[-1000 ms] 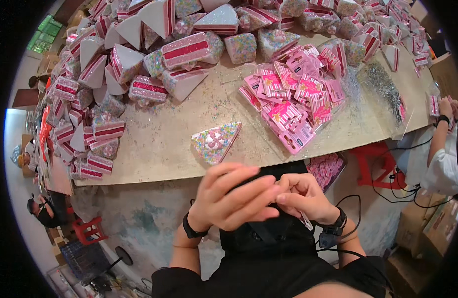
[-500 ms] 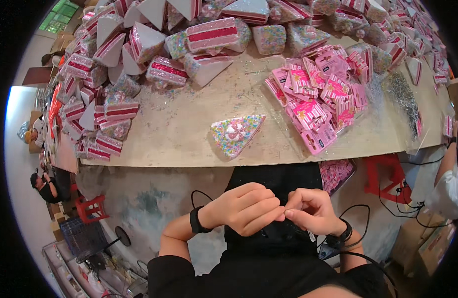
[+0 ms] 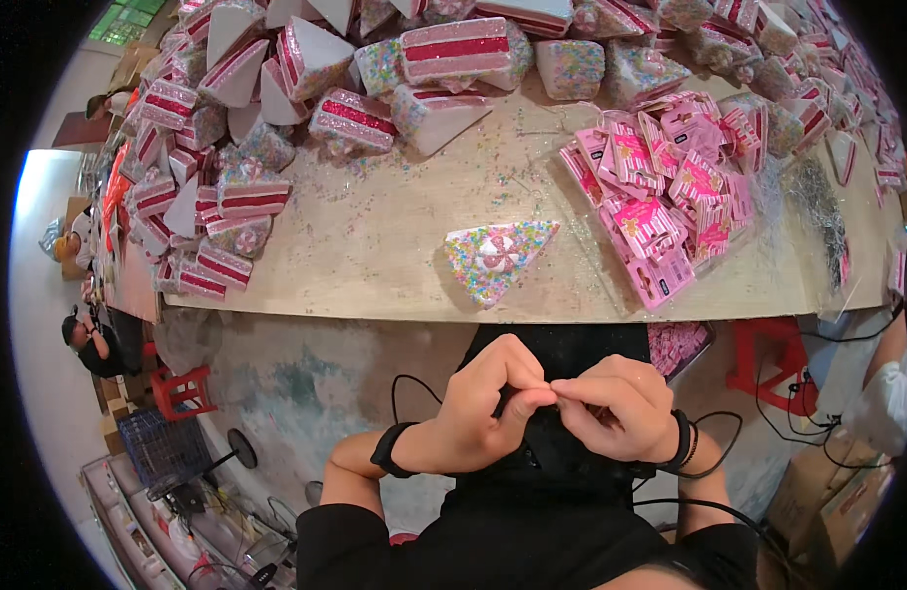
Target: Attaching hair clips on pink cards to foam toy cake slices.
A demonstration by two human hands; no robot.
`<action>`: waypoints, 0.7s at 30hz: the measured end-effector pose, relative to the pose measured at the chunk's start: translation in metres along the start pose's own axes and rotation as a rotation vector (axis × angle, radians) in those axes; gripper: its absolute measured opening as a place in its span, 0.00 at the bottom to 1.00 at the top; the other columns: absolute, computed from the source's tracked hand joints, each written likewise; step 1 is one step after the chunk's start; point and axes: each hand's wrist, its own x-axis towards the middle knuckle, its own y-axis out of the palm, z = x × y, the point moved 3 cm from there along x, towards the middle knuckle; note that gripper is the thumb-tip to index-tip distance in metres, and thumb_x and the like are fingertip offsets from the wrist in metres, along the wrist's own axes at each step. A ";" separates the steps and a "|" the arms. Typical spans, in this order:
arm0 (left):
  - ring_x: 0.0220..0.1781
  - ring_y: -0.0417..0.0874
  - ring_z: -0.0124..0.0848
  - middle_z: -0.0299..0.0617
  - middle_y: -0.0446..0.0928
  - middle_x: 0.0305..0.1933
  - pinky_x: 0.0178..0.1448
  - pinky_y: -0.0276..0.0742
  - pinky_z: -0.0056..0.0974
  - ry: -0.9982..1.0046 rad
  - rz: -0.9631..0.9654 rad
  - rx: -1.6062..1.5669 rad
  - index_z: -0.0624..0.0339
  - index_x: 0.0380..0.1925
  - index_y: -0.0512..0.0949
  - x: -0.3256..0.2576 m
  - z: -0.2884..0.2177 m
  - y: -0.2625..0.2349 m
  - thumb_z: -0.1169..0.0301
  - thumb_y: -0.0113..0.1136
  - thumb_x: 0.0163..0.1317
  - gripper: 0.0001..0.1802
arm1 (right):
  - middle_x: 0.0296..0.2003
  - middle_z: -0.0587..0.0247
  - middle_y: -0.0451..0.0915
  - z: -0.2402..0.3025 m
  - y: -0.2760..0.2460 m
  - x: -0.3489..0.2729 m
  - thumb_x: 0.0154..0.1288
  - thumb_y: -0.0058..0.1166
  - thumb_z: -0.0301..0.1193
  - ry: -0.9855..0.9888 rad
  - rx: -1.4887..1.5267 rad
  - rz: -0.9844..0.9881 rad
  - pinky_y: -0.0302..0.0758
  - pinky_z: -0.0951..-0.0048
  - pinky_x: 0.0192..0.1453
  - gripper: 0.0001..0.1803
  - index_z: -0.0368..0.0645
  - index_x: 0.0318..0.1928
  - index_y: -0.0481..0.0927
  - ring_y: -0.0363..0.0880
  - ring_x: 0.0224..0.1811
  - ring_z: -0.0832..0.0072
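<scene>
Both my hands meet over my lap, just off the table's front edge. My left hand (image 3: 488, 408) is pinched, thumb against forefinger. Its fingertips touch those of my right hand (image 3: 620, 408), which is pinched as well. Whatever lies between the fingertips is too small to make out. On the table (image 3: 355, 265) ahead of them lies a single cake-slice ornament (image 3: 497, 258), its sprinkle-covered top and pink-and-white swirl facing up. To its right, a clear plastic bag (image 3: 611, 261) holds a heap of pink printed tags (image 3: 660, 187).
Piles of cake-slice ornaments (image 3: 453, 54) cover the table's back and left. A bundle of thin silvery strands (image 3: 817, 211) lies at the right. Red stools (image 3: 773, 364) stand below the table, near black cables (image 3: 817, 433). A person (image 3: 91, 339) is at the far left.
My left hand has turned, so its thumb and forefinger now show in a pinch. My right hand has rolled, showing more of its back. The table scene has shifted slightly to the right.
</scene>
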 end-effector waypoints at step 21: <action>0.53 0.80 0.48 0.52 0.77 0.54 0.56 0.79 0.45 0.327 -0.258 0.711 0.65 0.55 0.74 0.047 0.019 -0.032 0.71 0.82 0.39 0.40 | 0.24 0.59 0.80 -0.023 -0.007 0.065 0.44 0.62 0.12 0.012 0.042 -0.088 0.75 0.73 0.31 0.11 0.37 0.30 0.80 0.83 0.33 0.65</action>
